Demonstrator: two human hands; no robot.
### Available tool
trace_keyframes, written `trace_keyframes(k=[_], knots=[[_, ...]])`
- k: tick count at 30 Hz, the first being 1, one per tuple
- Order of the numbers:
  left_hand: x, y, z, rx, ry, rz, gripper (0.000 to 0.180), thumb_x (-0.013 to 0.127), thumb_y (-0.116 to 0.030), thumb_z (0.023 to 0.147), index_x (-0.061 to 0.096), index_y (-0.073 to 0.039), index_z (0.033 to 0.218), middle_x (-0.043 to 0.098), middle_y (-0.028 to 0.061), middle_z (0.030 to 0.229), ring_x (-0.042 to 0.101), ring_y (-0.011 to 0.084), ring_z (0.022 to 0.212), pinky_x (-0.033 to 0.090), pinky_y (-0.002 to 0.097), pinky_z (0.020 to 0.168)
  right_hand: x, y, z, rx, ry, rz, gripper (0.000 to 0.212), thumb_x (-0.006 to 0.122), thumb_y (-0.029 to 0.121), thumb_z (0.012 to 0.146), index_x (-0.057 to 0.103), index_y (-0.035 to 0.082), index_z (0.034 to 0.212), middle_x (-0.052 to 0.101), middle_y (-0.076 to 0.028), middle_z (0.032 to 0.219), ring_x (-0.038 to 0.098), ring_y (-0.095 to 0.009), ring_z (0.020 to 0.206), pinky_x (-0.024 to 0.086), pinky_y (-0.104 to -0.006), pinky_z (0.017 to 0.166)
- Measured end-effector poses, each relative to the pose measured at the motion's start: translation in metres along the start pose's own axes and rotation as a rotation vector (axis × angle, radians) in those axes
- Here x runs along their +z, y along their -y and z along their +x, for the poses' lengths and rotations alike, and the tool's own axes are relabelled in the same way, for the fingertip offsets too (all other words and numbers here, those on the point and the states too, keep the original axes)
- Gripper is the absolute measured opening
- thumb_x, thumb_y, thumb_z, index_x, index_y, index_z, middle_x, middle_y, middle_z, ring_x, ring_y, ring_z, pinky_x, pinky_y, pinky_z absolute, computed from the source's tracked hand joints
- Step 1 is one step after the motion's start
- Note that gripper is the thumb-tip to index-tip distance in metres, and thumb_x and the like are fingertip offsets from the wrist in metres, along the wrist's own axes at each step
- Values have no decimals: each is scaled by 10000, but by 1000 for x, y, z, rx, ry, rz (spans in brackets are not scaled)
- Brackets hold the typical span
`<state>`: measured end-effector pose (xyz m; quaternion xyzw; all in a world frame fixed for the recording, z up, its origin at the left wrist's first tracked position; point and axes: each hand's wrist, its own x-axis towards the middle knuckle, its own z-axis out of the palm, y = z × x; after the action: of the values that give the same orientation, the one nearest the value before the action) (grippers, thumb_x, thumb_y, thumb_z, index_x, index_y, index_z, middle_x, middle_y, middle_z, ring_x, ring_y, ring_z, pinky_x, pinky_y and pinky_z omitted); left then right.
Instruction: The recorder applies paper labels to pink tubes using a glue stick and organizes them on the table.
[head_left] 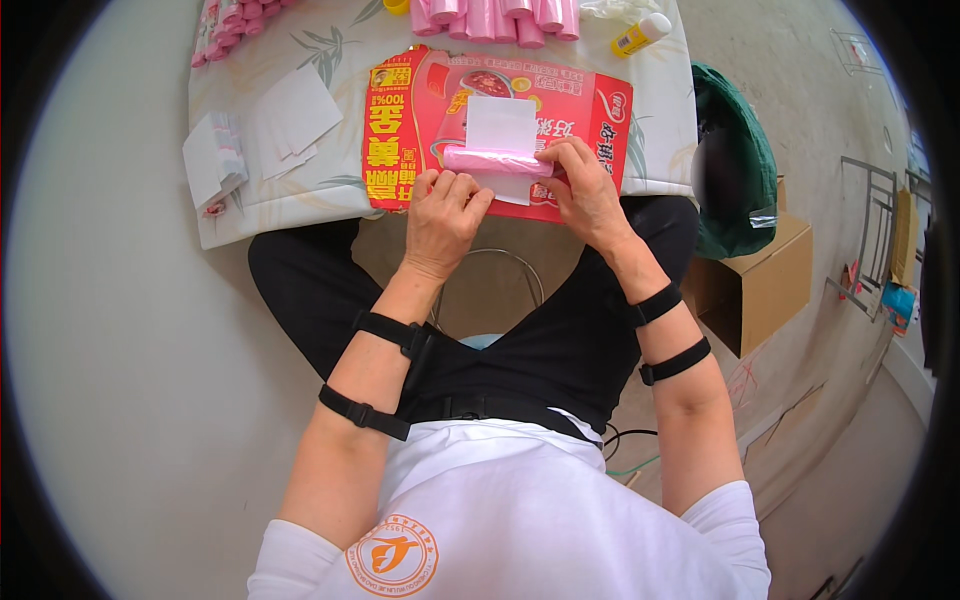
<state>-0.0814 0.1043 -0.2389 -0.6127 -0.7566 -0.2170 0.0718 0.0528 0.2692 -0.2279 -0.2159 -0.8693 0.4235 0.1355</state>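
A pink roll of thin plastic (500, 161), apparently plastic bags, lies crosswise on a white paper sheet (501, 118). The paper rests on a flattened red and yellow cardboard sheet (590, 120) at the table's near edge. My right hand (582, 192) has its thumb and forefinger closed on the right end of the roll. Just below the roll's left end, my left hand (444, 218) is closed with its fingers curled down by the cardboard's near edge. What its fingertips hold, if anything, is hidden.
Several pink rolls (500, 20) lie at the table's far side, more (235, 25) at far left. A glue stick (640, 35) lies far right. White paper sheets (295, 110) and a paper stack (215, 160) are left. A green bag (735, 160) and cardboard box (765, 285) stand right.
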Motion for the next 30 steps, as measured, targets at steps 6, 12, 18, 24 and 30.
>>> trace_keyframes(k=[6, 12, 18, 24, 30], knots=[[2, -1, 0, -18, -7, -8, 84, 682, -98, 715, 642, -139, 777, 483, -11, 674, 513, 154, 668, 392, 321, 743, 1, -1, -2, -44, -4, -49, 319, 609, -114, 683, 563, 6, 975, 559, -143, 983, 549, -334, 983, 466, -406, 832], [3, -2, -1, -26, -24, -25, 87, 689, -103, 710, 641, -138, 773, 485, -8, 670, 516, 160, 666, 391, 324, 740, 1, 0, -6, -24, 2, -85, 304, 608, -90, 694, 570, 14, 976, 555, -135, 987, 542, -327, 997, 460, -403, 839], [1, -2, 1, -14, 9, 9, 93, 686, -109, 701, 633, -142, 771, 508, -14, 712, 526, 162, 699, 391, 327, 746, 1, 0, -4, -88, -8, -133, 294, 611, -77, 695, 575, 26, 968, 552, -125, 970, 547, -313, 977, 459, -407, 823], [-10, -3, 12, -14, -40, -40, 111, 694, -117, 718, 643, -152, 810, 615, -31, 924, 557, 181, 897, 393, 342, 816, 1, -3, -4, -103, -6, -135, 318, 626, -86, 677, 577, 38, 966, 552, -119, 965, 554, -309, 954, 466, -404, 813], [-6, 5, 25, -145, -19, -316, 90, 705, -116, 736, 654, -120, 810, 660, -21, 959, 558, 188, 948, 380, 344, 861, 1, -3, -4, -94, -2, -154, 346, 634, -99, 662, 583, 52, 968, 552, -120, 966, 558, -311, 942, 474, -406, 805]])
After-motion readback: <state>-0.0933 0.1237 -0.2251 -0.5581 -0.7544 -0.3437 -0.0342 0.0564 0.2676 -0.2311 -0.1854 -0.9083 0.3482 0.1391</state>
